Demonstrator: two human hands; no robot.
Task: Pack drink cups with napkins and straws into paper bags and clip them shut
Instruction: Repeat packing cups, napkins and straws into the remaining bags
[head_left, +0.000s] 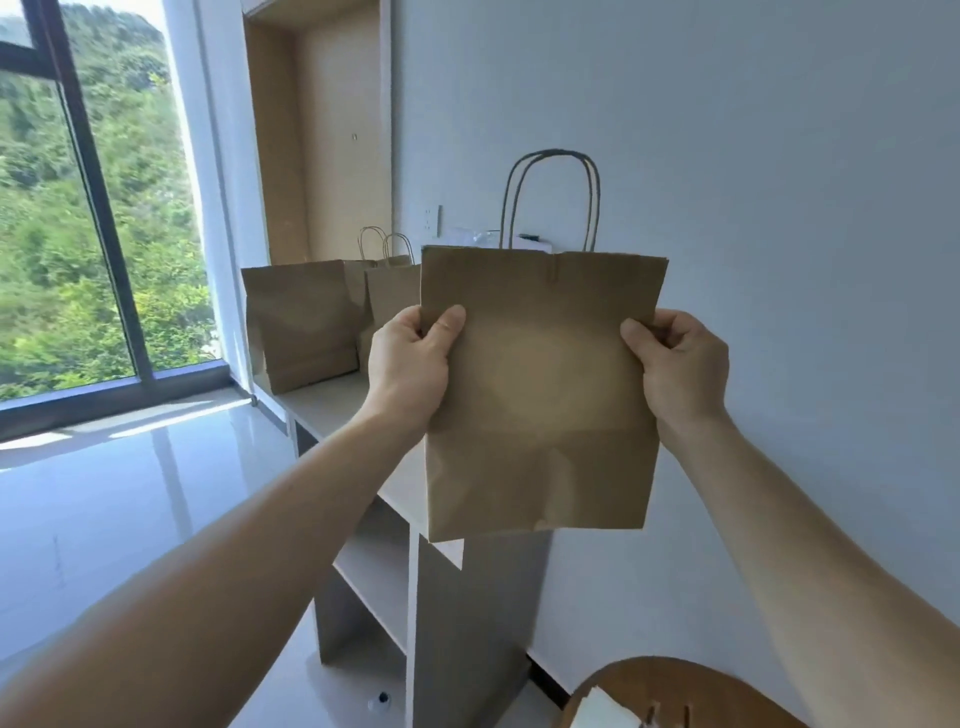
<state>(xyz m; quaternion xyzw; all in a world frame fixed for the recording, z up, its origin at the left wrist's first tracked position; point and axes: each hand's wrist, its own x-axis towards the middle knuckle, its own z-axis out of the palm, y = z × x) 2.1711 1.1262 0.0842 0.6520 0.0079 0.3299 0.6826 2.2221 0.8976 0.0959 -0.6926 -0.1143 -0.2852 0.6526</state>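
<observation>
A flat brown paper bag (540, 395) with twisted handles pointing up hangs in the air in front of me. My left hand (410, 358) pinches its left edge, thumb on the front. My right hand (680, 364) pinches its right edge the same way. Behind it, on a grey shelf unit (332, 405), stand a folded-over paper bag (298, 322) and two more bags with handles (387, 296). No cups, napkins, straws or clips show clearly.
The shelf unit runs along the white wall with open compartments (374, 566) below. A round wooden table (670, 691) with white paper on it sits at the bottom right. A large window (78, 208) and glossy floor fill the left.
</observation>
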